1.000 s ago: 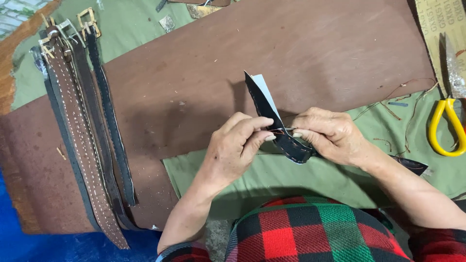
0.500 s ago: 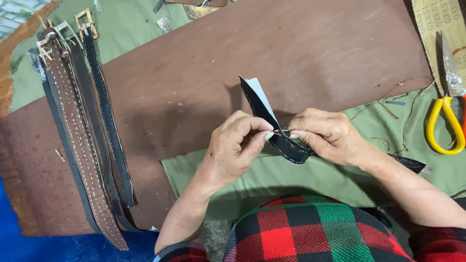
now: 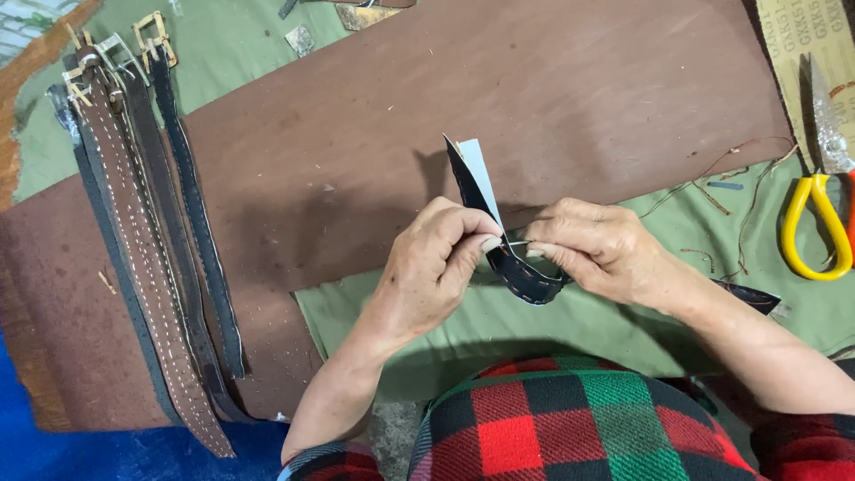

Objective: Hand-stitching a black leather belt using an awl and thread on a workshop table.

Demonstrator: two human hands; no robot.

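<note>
Both hands, left hand (image 3: 432, 267) and right hand (image 3: 595, 245), pinch a curved, stitched black leather strap (image 3: 521, 276).

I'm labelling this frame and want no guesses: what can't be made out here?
- Needle, if any, between the left hand and right hand: too thin, hidden by fingertips.
- Strap: middle covered by the hands.
- Scissors: cut off by the right edge.
- Belts: buckles overlap.

Brown leather sheet (image 3: 570, 98) on green cloth (image 3: 552, 321) carries stitched belts (image 3: 151, 232).
</note>
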